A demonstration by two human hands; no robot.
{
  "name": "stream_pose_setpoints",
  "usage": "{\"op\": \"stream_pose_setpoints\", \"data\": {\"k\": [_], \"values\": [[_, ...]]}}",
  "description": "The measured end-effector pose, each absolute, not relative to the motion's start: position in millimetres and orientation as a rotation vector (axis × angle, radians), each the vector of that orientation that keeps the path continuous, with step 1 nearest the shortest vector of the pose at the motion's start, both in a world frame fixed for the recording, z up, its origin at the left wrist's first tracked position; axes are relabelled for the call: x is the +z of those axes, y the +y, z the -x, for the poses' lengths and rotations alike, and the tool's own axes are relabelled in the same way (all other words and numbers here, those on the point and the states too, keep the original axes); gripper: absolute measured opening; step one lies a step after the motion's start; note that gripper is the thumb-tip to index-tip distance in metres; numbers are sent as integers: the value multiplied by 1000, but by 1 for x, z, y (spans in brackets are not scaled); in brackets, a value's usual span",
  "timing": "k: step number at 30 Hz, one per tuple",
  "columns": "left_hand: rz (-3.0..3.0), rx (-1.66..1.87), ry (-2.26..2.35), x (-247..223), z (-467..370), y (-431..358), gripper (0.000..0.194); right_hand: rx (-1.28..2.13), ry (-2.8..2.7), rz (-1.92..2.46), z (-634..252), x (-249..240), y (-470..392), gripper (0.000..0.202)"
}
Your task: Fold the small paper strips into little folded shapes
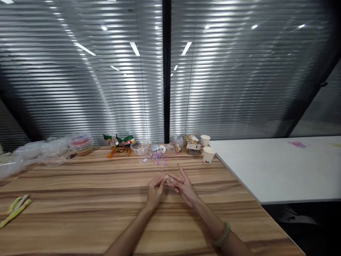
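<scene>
One small pale item [169, 180] between left hand [155, 190], pinching it, and right hand [187, 188], finger outstretched, grip unclear.

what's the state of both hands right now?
Left hand: closed, pinching a small pale item, too unclear to identify.
Right hand: one finger extended, others at the same item; can't tell if it grips.

Both bare forearms reach forward and angle inward. The left hand [155, 191] bends its fingers toward the thumb, tips drawn close together; the right hand [186, 188], just beside it, points one finger forward, the others angled leftward.
</scene>
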State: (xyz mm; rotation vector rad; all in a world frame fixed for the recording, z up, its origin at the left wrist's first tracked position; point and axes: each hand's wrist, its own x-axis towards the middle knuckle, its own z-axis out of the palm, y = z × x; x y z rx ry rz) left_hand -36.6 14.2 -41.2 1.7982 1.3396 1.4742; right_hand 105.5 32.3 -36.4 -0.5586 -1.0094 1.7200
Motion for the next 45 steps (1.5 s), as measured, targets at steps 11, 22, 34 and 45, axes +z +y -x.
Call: {"op": "stream_pose_setpoints", "data": {"k": [11, 22, 34, 45], "values": [[-2330, 1040, 1221, -48, 38, 16, 27, 1404, -1295, 709, -114, -43, 42, 90], [-1516, 1284, 1291, -49, 44, 24, 27, 1767, -915, 787, -108, -50, 42, 54], [-1481, 1057, 1158, -51, 52, 21, 36, 1402, -1251, 880, -100, -61, 39, 41], [-1637, 1113, 1299, -59, 49, 47, 34, 1292, -1534, 952, -107, -75, 53, 37]]}}
